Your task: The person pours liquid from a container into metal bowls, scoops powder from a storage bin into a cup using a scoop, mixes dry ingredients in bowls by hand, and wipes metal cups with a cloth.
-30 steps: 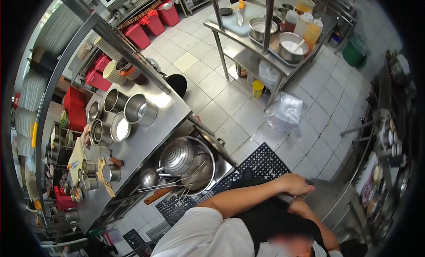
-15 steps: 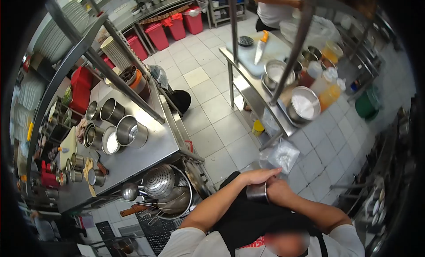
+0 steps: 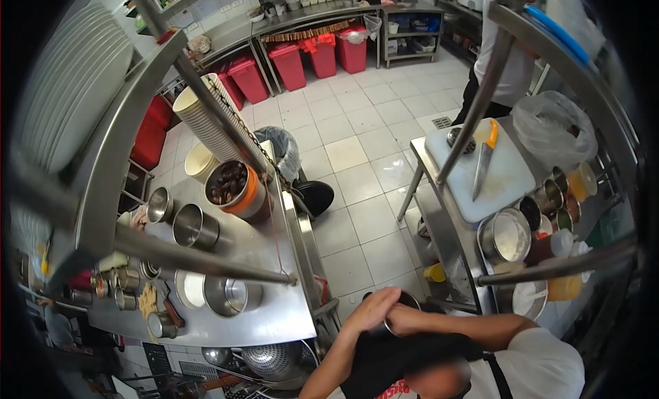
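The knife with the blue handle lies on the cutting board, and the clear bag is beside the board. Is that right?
Not quite: the knife has an orange handle, not a blue one, as the head view shows. It does lie on the cutting board, with the clear bag beside it.

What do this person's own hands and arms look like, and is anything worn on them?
Both hands, left and right, are bare, with no gloves, and the forearms are uncovered. A short white sleeve covers the right upper arm; the left sleeve is out of view. No watch or bracelet shows.
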Tool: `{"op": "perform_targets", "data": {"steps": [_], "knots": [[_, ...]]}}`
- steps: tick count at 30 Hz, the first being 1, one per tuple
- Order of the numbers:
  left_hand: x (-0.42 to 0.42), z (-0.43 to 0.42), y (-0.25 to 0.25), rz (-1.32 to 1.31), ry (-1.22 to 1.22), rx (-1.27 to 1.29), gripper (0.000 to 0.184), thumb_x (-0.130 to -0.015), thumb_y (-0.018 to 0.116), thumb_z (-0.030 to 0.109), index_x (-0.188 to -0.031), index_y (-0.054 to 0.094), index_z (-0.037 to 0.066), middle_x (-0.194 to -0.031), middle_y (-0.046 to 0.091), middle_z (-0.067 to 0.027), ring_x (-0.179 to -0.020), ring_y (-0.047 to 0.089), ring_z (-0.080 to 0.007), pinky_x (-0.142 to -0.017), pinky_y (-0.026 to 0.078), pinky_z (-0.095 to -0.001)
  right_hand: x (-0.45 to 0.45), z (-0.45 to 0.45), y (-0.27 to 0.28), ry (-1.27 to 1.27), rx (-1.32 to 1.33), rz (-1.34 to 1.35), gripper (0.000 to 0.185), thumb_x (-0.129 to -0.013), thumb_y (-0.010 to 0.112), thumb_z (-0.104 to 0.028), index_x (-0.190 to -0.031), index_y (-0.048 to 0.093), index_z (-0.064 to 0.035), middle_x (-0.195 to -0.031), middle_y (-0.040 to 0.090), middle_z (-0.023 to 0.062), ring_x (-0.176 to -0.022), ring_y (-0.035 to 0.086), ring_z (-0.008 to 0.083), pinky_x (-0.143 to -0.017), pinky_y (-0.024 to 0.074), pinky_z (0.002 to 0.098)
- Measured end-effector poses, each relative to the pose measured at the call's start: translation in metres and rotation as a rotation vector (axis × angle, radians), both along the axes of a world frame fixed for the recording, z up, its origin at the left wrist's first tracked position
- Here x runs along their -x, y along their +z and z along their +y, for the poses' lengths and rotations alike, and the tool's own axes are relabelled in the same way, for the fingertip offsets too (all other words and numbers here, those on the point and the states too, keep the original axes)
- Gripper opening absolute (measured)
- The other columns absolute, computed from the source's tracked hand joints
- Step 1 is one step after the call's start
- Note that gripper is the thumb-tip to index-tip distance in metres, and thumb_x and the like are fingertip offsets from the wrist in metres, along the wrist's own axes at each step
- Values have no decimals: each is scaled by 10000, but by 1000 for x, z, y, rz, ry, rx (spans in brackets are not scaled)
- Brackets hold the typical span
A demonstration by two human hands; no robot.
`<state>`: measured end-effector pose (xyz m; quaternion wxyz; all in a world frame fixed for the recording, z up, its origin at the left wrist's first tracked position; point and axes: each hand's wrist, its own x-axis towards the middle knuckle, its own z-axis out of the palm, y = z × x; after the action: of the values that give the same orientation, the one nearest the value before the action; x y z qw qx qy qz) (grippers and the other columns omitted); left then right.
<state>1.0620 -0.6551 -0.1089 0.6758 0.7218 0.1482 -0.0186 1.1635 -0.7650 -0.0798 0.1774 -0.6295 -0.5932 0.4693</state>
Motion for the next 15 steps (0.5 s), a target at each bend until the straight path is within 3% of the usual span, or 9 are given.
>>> {"op": "perform_targets", "data": {"steps": [1,2,6,8,9,10,11,13,15], "knots": [[-8,18,-16,41,-21,140,510,-996,393,410,-1162,595,-28,-1156,622,-213,-1127,565,-320,-1004,389,-351,-8,17,0,180,92,-130,302,-726,597,-28,-1020,633,36,-1001,657,222,-927,655,334,-807,510,433],[-15,32,-26,36,38,173,553,-999,368,439,-1152,599,-40,-1155,627,-234,-1114,579,-317,-983,402,-357,-21,32,-3,210,-99,-234,277,-754,616,-122,-989,661,17,-1026,664,227,-901,660,368,-798,514,450],[-54,92,-3,141,79,-40,553,-1002,356,421,-1130,607,-54,-1147,640,-222,-1094,594,-315,-966,410,-360,-55,104,-12,354,-133,-321,325,-794,605,-200,-1057,668,-19,-1090,653,232,-1001,637,343,-890,473,441],[-62,126,-8,143,190,-89,533,-1002,360,404,-1131,607,-51,-1131,646,-212,-1066,601,-314,-961,412,-360,-80,159,-51,616,-308,37,329,-787,600,-172,-1067,664,-14,-1073,659,222,-993,630,328,-899,460,422],[-64,141,-5,155,254,-103,523,-1003,362,395,-1131,607,-49,-1123,648,-208,-1053,604,-313,-959,413,-360,-87,187,-45,631,-74,226,294,-797,607,-150,-1043,661,2,-1073,660,209,-986,617,296,-886,456,403],[-67,159,3,134,291,58,494,-1014,366,340,-1151,606,-69,-1147,650,-185,-1078,599,-269,-987,407,-334,-94,215,-39,611,171,385,260,-807,613,-127,-1019,658,17,-1072,661,197,-979,604,264,-873,452,385],[-70,174,2,138,382,214,495,-1016,364,343,-1166,601,-65,-1147,649,-171,-1069,602,-254,-985,411,-329,-98,229,-60,432,239,601,244,-797,618,-110,-992,653,33,-986,680,158,-891,615,222,-813,470,372],[-63,200,-11,137,554,518,498,-1020,360,350,-1196,590,-55,-1146,649,-143,-1050,609,-226,-982,418,-321,-107,260,-43,294,386,726,198,-749,621,-116,-875,658,33,-880,681,155,-819,645,264,-740,488,401],[-77,227,2,172,715,539,504,-1019,369,370,-1219,577,-43,-1155,641,-117,-1060,600,-196,-983,418,-311,-119,289,-28,452,-296,180,139,-742,621,-107,-805,654,13,-836,674,167,-796,658,311,-712,497,411]]}}
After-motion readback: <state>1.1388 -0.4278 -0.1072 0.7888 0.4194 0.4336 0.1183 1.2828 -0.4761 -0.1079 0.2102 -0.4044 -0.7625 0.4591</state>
